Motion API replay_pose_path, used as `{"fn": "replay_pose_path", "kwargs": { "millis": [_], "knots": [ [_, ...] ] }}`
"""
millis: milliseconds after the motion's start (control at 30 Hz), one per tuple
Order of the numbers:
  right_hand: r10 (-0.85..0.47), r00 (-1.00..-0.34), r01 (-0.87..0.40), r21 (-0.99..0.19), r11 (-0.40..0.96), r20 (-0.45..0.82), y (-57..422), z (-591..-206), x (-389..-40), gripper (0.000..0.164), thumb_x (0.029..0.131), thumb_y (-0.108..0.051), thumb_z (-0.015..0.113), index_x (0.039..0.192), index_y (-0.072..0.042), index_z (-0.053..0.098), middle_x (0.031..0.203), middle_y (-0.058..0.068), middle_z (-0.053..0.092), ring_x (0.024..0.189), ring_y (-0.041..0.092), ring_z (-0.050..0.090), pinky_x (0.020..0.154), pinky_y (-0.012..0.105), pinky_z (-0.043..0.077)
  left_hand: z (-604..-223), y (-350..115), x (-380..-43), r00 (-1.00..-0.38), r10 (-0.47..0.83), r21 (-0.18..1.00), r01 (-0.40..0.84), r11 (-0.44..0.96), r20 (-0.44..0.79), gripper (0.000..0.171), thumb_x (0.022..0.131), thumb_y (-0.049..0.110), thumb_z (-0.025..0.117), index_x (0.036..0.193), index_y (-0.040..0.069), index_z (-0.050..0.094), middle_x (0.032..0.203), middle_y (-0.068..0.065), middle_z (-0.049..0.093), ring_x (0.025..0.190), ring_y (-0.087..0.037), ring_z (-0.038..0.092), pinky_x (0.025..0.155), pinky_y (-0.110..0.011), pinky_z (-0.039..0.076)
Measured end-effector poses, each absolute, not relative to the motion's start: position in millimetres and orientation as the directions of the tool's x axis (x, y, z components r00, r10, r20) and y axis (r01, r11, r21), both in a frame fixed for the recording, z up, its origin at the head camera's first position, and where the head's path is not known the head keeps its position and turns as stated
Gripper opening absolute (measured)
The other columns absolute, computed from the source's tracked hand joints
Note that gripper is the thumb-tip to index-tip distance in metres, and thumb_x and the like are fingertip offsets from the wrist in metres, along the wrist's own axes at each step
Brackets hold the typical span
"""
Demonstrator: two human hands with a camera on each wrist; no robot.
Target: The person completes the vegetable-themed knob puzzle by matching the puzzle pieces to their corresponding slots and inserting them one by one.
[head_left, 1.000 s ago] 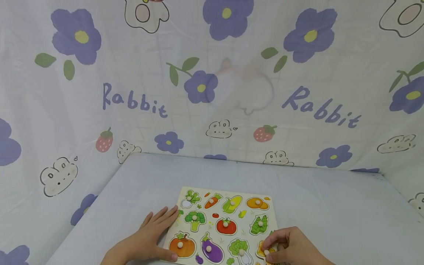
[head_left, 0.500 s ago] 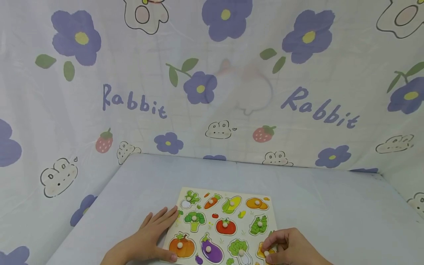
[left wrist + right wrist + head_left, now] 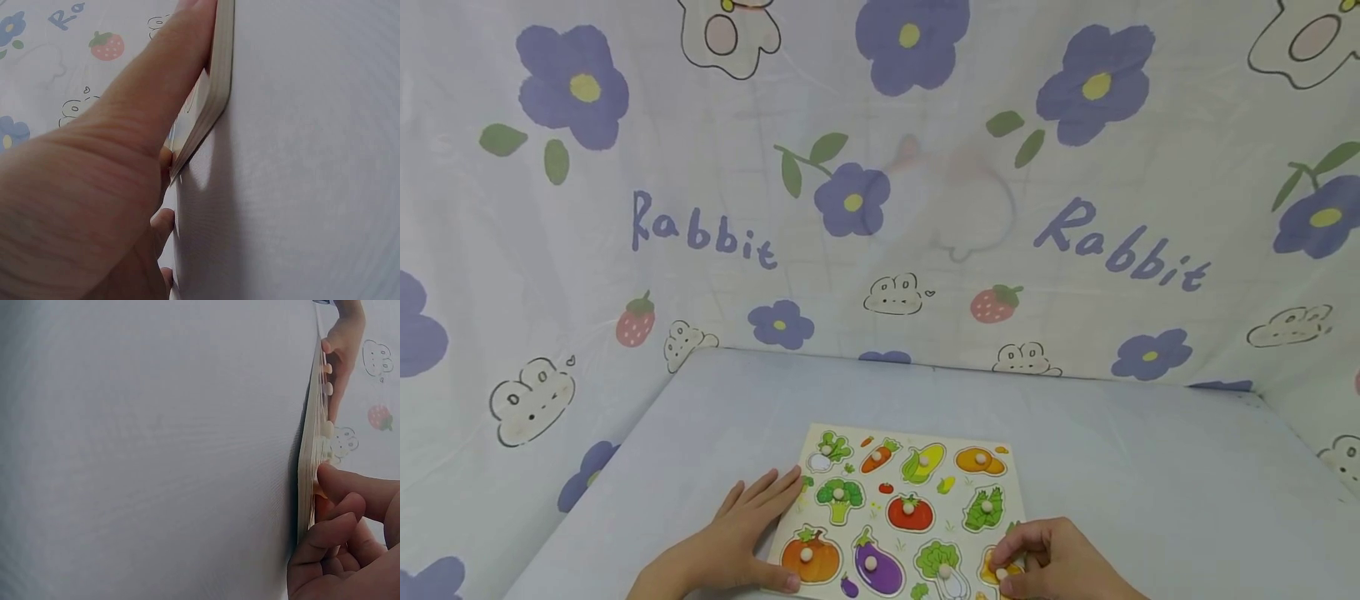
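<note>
A wooden vegetable knob puzzle board [image 3: 1013, 492] lies at the front of the table, its pieces in their outlines. My left hand [image 3: 730, 542] spreads along its left edge, thumb over the lower left corner near the pumpkin piece [image 3: 823, 568]. In the left wrist view that thumb lies along the board's edge [image 3: 220, 75]. At the lower right corner, my right hand [image 3: 1056, 558] pinches the round knob [image 3: 1002, 574] of an orange-yellow piece [image 3: 989, 567], which the fingers partly cover. The right wrist view has thumb and fingers at the board's side, the other fingers curled.
Tomato [image 3: 910, 512], eggplant [image 3: 880, 571], broccoli [image 3: 838, 504] and several other knobbed pieces fill the board. A pale cloth [image 3: 760, 408] covers the table. A flower-and-rabbit printed curtain [image 3: 820, 275] stands behind and along both sides.
Under my right hand the orange-yellow piece has shifted slightly, with less white showing below it than a second ago. Both hands have hardly moved; the head view drifts a little.
</note>
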State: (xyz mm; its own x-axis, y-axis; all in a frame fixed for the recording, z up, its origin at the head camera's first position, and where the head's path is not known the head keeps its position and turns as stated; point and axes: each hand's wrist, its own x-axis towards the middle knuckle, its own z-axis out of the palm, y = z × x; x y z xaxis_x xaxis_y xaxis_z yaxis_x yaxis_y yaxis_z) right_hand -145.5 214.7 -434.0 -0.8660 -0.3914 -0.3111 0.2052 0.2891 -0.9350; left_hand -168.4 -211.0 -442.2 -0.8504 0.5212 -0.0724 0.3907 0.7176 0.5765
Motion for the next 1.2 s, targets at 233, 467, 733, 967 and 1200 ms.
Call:
{"fn": "replay_pose_path", "kwargs": {
  "millis": [233, 467, 733, 967, 1200],
  "knots": [
    [-0.398, -0.87, 0.184, -0.94, 0.289, -0.293, 214.3, -434.1, -144.4, 0.022, 0.078, -0.004, 0.082, 0.096, 0.001, 0.072, 0.08, 0.008, 0.065, 0.059, 0.013, 0.047, 0.049, 0.018, 0.039, -443.3, -211.0, -168.6, -0.848, 0.525, 0.572, 0.395, 0.719, -0.074, 0.112, 0.07, 0.063, 0.078, 0.156, 0.012, 0.028, 0.163, -0.003, 0.017, 0.147, -0.036, 0.006, 0.109, -0.067, -0.007],
    [-0.398, -0.871, 0.185, -0.942, 0.279, -0.289, 215.2, -436.5, -144.5, 0.023, 0.077, -0.005, 0.082, 0.097, 0.001, 0.071, 0.08, 0.009, 0.066, 0.059, 0.013, 0.047, 0.05, 0.018, 0.04, -443.5, -210.6, -169.2, -0.85, 0.521, 0.572, 0.392, 0.721, -0.075, 0.112, 0.07, 0.063, 0.078, 0.156, 0.013, 0.028, 0.163, -0.003, 0.017, 0.147, -0.036, 0.006, 0.11, -0.067, -0.007],
    [-0.42, -0.861, 0.191, -0.947, 0.259, -0.289, 217.4, -435.1, -145.5, 0.024, 0.08, -0.007, 0.081, 0.099, 0.002, 0.07, 0.083, 0.01, 0.067, 0.057, 0.013, 0.046, 0.049, 0.019, 0.039, -441.4, -209.9, -168.0, -0.852, 0.518, 0.576, 0.384, 0.722, -0.081, 0.112, 0.07, 0.063, 0.078, 0.156, 0.012, 0.029, 0.163, -0.003, 0.017, 0.147, -0.036, 0.005, 0.11, -0.067, -0.007],
    [-0.309, -0.9, 0.193, -0.917, 0.35, -0.307, 228.6, -428.3, -146.4, 0.023, 0.088, -0.02, 0.075, 0.102, -0.003, 0.072, 0.09, 0.007, 0.069, 0.058, 0.016, 0.049, 0.052, 0.025, 0.042, -438.3, -210.4, -167.3, -0.845, 0.529, 0.603, 0.382, 0.7, -0.079, 0.11, 0.072, 0.059, 0.079, 0.156, 0.01, 0.029, 0.162, -0.006, 0.017, 0.147, -0.039, 0.006, 0.109, -0.069, -0.006],
    [-0.055, -0.953, 0.231, -0.835, 0.5, -0.297, 245.7, -424.8, -147.6, 0.024, 0.086, -0.025, 0.077, 0.101, -0.005, 0.073, 0.086, 0.005, 0.065, 0.061, 0.022, 0.053, 0.054, 0.029, 0.046, -435.9, -208.3, -170.8, -0.858, 0.507, 0.611, 0.362, 0.705, -0.077, 0.096, 0.08, 0.061, 0.071, 0.153, 0.009, 0.035, 0.161, -0.005, 0.023, 0.147, -0.037, 0.01, 0.109, -0.07, -0.004]
  ]
}}
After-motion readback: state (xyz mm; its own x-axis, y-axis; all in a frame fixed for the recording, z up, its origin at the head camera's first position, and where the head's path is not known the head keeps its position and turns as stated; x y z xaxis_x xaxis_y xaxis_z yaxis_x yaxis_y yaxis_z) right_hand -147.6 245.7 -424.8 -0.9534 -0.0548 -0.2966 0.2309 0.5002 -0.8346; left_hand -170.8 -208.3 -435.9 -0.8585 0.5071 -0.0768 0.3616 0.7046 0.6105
